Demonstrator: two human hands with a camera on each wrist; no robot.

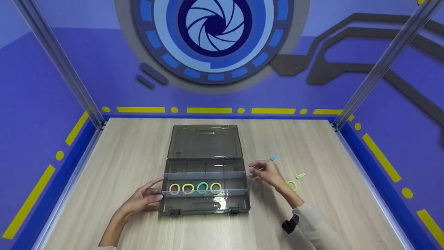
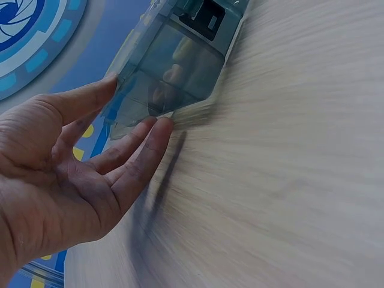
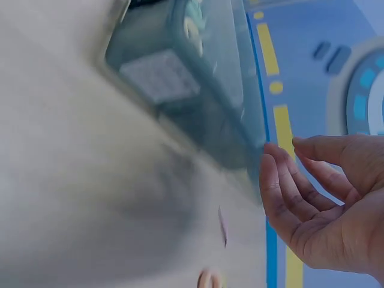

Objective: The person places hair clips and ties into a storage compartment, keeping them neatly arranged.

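Observation:
A smoky, see-through storage box [image 1: 204, 203] lies with its lid [image 1: 204, 140] swung back. Several hair ties stand in a row in its middle compartment, among them a pale pink one [image 1: 174, 189] and a teal one [image 1: 202, 188]. My left hand [image 1: 140, 199] is at the box's left side, fingers spread and fingertips right at its wall. Just off the right side, my right hand [image 1: 266, 172] hovers with loosely bent fingers and nothing between them. In the right wrist view, thumb and fingertips stand apart beside the box, which bears a white label [image 3: 160, 76].
Right of the box lie a blue hair clip [image 1: 274, 157] and a green hair clip [image 1: 300, 176]. A yellow hair tie [image 1: 294, 186] is partly hidden behind the right forearm. Blue walls border the wooden table [image 1: 131, 146] at the back and sides.

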